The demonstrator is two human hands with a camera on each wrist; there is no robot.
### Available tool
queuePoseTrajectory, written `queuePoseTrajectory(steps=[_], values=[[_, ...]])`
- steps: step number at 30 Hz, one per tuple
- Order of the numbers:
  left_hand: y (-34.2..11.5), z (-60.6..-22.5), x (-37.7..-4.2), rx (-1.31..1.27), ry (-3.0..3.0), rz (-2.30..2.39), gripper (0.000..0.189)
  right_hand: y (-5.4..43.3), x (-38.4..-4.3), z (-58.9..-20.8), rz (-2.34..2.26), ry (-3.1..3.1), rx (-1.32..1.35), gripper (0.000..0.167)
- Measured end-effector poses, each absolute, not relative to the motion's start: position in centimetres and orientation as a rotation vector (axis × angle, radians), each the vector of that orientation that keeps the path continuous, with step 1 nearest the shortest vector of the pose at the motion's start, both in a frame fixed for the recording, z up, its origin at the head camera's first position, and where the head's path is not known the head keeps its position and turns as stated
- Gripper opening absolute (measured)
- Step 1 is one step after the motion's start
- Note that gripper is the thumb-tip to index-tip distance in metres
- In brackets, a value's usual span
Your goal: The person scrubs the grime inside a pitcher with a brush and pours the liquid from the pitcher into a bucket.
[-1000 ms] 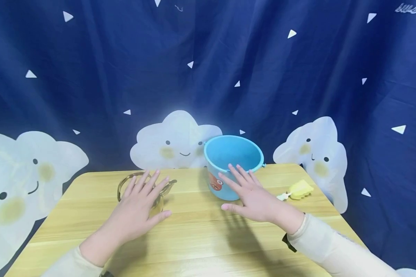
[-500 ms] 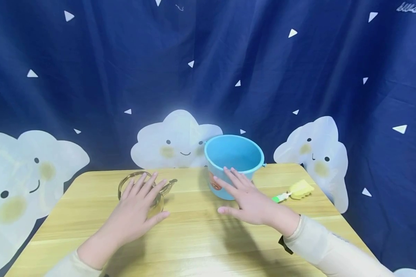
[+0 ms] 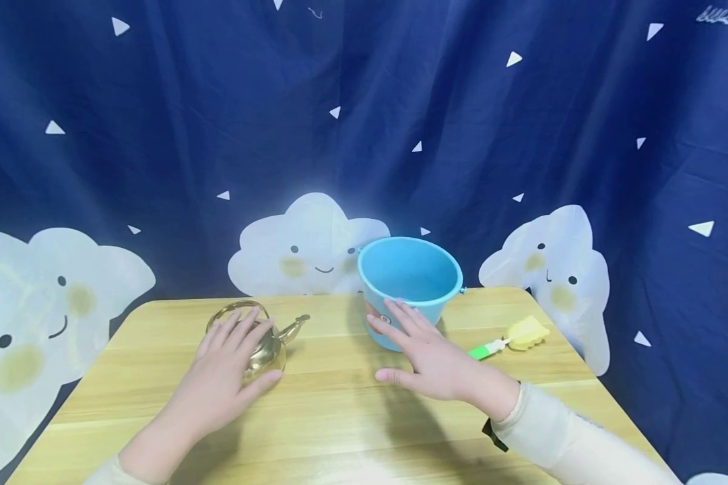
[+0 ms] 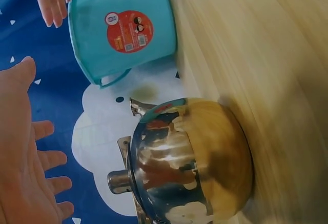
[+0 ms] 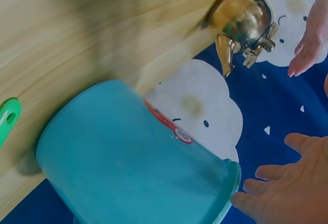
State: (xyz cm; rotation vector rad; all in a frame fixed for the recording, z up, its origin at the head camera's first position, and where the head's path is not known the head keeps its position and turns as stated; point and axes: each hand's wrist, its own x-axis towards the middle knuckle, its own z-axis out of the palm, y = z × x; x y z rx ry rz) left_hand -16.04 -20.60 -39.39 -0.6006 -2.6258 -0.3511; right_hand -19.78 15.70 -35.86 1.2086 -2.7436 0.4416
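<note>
My left hand [image 3: 218, 377] hovers with fingers spread over a shiny metal kettle [image 3: 269, 357], hiding part of its body and hoop handle. The left wrist view shows a gap between the palm [image 4: 20, 152] and the kettle [image 4: 174, 157], whose lid knob faces the fingers. A light-blue bucket [image 3: 409, 269] stands upright at the back, right of the kettle. My right hand [image 3: 427, 360], fingers straight, is in front of it and overlaps its lower right side. In the right wrist view the little finger comes close to the bucket's rim [image 5: 233, 188]. Neither hand holds anything.
A brush-like tool with a yellow head [image 3: 526, 333] and green-and-white handle [image 3: 487, 349] lies on the right of the wooden table [image 3: 333, 417]. Behind the table hangs a dark blue curtain [image 3: 279, 148] with printed clouds.
My left hand has drawn back down and left, uncovering more of the kettle. The right hand has shifted slightly left and down, revealing the tool's green handle. Bucket and kettle stay put.
</note>
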Motion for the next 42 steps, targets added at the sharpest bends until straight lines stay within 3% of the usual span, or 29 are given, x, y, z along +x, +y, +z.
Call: queuePoseTrajectory(steps=[42], values=[[-21.3,-41.0,-16.1,-0.37,-2.53,-0.49,0.059,12.0,-20.5,-37.3,0.591,-2.798,1.284,0.071]])
